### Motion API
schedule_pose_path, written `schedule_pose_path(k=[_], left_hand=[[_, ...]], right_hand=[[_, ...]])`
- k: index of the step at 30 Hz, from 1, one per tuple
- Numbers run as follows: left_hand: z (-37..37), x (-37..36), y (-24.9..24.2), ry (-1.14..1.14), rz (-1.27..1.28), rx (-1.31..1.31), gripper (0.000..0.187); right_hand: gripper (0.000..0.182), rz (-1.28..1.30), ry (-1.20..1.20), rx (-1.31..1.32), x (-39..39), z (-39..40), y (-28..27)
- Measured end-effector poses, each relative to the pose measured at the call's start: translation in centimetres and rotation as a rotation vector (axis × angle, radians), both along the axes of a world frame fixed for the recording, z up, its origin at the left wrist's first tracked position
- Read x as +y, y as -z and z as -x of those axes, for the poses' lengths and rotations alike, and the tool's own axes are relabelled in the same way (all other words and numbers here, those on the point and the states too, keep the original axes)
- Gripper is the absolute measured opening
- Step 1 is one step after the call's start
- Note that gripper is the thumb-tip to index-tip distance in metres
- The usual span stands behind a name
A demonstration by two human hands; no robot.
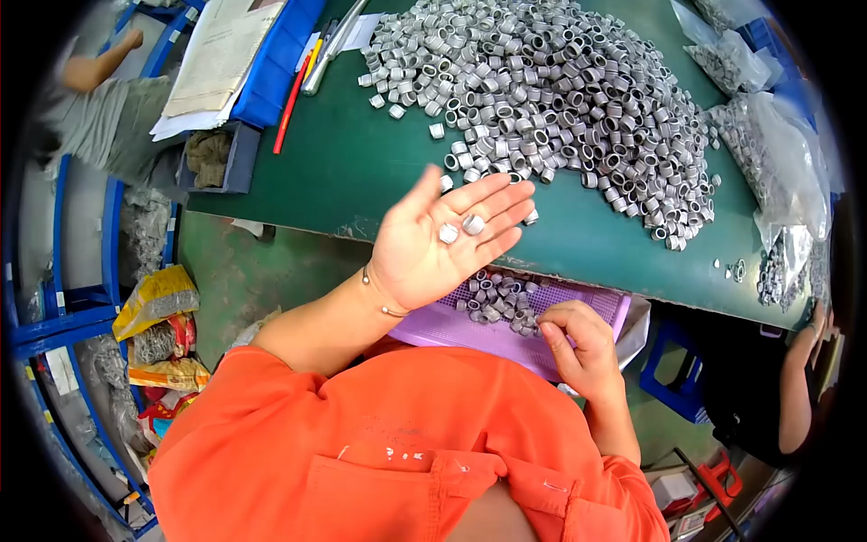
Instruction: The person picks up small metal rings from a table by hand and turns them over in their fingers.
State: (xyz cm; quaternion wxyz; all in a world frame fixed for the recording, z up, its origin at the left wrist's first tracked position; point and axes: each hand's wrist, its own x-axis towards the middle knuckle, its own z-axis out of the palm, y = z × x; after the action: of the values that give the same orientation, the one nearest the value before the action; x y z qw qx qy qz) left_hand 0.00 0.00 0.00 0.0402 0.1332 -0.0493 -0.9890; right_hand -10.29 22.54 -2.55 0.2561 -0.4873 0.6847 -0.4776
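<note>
My left hand (433, 239) is held palm up at the table's front edge, fingers stretched out and thumb spread. Two small metal rings, one ring (448, 233) on the palm and another ring (473, 224) near the finger bases, rest loosely on it. My right hand (582, 348) is curled closed beside the purple basket (546, 359), thumb against the fingers; whatever is inside it is hidden. Several grey metal rings (501, 303) lie in the basket in front of my body. A large heap of similar short rings (551, 90) covers the far part of the green table (325, 181).
Blue tray (280, 68) with papers, a red pen (291, 108) and a grey box (237, 163) lie on the left. Plastic bags of parts (781, 163) line the right edge. A person's arm (795, 388) is at right; another person (108, 108) is at upper left.
</note>
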Motion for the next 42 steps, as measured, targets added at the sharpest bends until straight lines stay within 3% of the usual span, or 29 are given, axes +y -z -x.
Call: schedule_pose_path(k=[2, 5, 7, 9, 11, 13, 14, 15, 18, 19, 23, 25, 27, 29, 33, 35, 38, 40, 42], left_hand=[[-0.9, -0.7, -0.5, -0.036, 0.242, -0.339, 0.040], [-3.3, 0.1, 1.6, 0.035, 0.164, -0.070, 0.034], [-3.8, 0.7, 0.7, -0.003, 0.264, -0.213, 0.031], [-4.0, 0.7, 0.6, -0.085, 0.597, -0.346, 0.024], [-3.8, 0.2, 0.3, -0.133, 0.740, -0.383, 0.023], [-3.2, -1.0, 1.1, -0.413, 1.822, -0.441, 0.033], [-2.9, -1.5, 0.4, -0.338, 2.027, -0.606, 0.044], [-2.5, -2.1, -0.3, -0.127, 2.121, -0.751, 0.044], [-1.9, -3.8, 1.3, -0.063, 2.434, -0.670, 0.040], [-1.6, -3.9, 2.1, -0.175, 2.541, -0.472, 0.037], [-1.3, -2.0, 2.7, -0.160, 2.597, -0.373, 0.031], [-1.3, -1.9, 2.4, -0.282, 2.522, -0.347, 0.034], [-1.4, -1.9, 3.0, -0.416, 2.457, -0.391, 0.049], [-1.2, -1.6, 2.8, -0.407, 2.524, -0.428, 0.053], [-0.8, -1.4, 2.1, -0.138, 2.610, -0.514, 0.053], [-1.1, -1.5, 2.6, -0.165, 2.599, -0.492, 0.052], [-1.2, -1.7, 2.9, -0.377, 2.583, -0.363, 0.050], [-1.2, -1.4, 2.9, -0.436, 2.498, -0.337, 0.042], [-0.7, -1.5, 3.0, -0.523, 2.423, -0.324, 0.032]], right_hand=[[0.010, 0.015, 0.016, 0.074, -0.8, -0.2, 0.3], [0.012, 0.067, 0.084, 0.198, 0.2, 1.5, -0.6], [0.016, 0.123, 0.146, 0.343, -1.3, 2.3, -1.4], [0.019, 0.145, 0.160, 0.429, -3.6, 2.7, -2.2], [0.025, 0.237, 0.037, 0.544, -6.9, 2.9, -2.3], [0.028, 0.324, -0.098, 0.713, -10.1, 2.1, -2.0], [0.028, 0.291, -0.151, 0.781, -11.2, 1.6, -1.9], [0.024, 0.278, -0.192, 0.885, -12.3, 1.7, -1.7], [0.020, 0.261, -0.247, 0.829, -13.8, 3.0, -0.5], [0.020, 0.276, -0.248, 0.856, -13.6, 3.5, -0.4], [0.021, 0.242, -0.190, 0.816, -11.1, 4.8, -0.2], [0.023, 0.256, -0.176, 0.800, -10.4, 5.0, -0.6], [0.032, 0.210, -0.066, 0.839, -10.1, 4.2, -1.3], [0.036, 0.123, -0.078, 0.911, -10.4, 3.9, -1.6], [0.033, 0.107, -0.109, 0.835, -9.7, 4.4, -0.7], [0.036, 0.126, 0.040, 0.862, -8.8, 4.2, -0.6], [0.044, 0.010, 0.091, 0.827, -8.0, 3.8, -0.7], [0.045, 0.089, 0.100, 0.705, -7.3, 4.4, -1.0], [0.034, 0.227, 0.316, 0.601, -6.2, 5.3, -0.3]])
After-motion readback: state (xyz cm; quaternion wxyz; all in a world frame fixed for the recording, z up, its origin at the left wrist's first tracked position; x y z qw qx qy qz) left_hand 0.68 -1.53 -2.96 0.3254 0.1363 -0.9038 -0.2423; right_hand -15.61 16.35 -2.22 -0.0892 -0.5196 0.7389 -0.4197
